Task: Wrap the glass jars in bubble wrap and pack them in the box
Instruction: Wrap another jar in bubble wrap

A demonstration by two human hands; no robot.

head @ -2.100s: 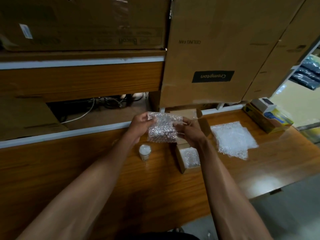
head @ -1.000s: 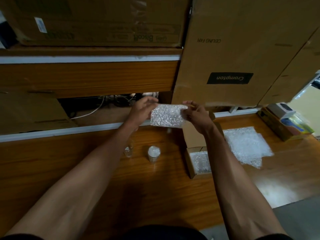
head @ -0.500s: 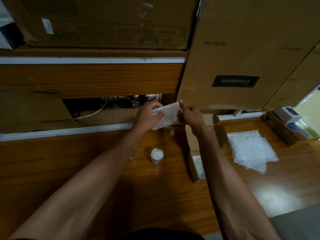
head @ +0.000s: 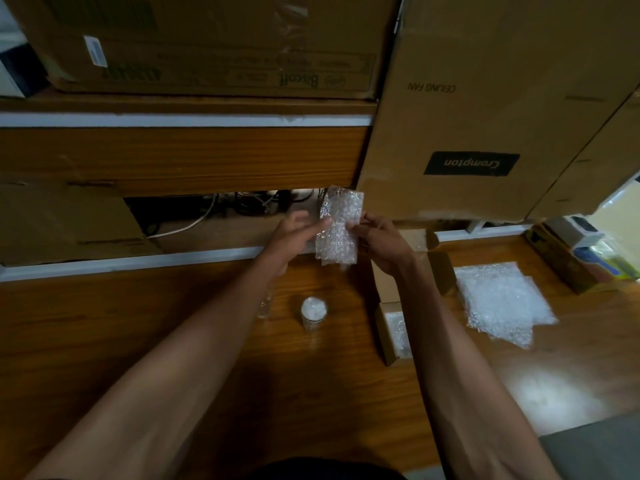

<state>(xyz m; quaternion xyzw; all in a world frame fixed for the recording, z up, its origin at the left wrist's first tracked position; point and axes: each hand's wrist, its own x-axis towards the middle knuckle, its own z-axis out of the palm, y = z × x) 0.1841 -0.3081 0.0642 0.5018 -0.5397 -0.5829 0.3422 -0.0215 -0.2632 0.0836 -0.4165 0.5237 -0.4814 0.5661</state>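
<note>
head view: both hands are holding up a bubble wrap sheet (head: 339, 226) above the table (head: 173, 341); left hand (head: 294, 233) and right hand (head: 377, 240) pinching its sides. jar (head: 313, 313) standing below, box (head: 394, 327) just right, spare wrap (head: 498, 299) further right.

Large cardboard cartons (head: 485, 109) behind wooden desk (head: 173, 341); cables (head: 242, 202), perhaps chargers, beneath shelf.

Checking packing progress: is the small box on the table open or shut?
Open. The small box has its flaps raised, and bubble wrap shows inside. The right forearm hides part of it.
</note>
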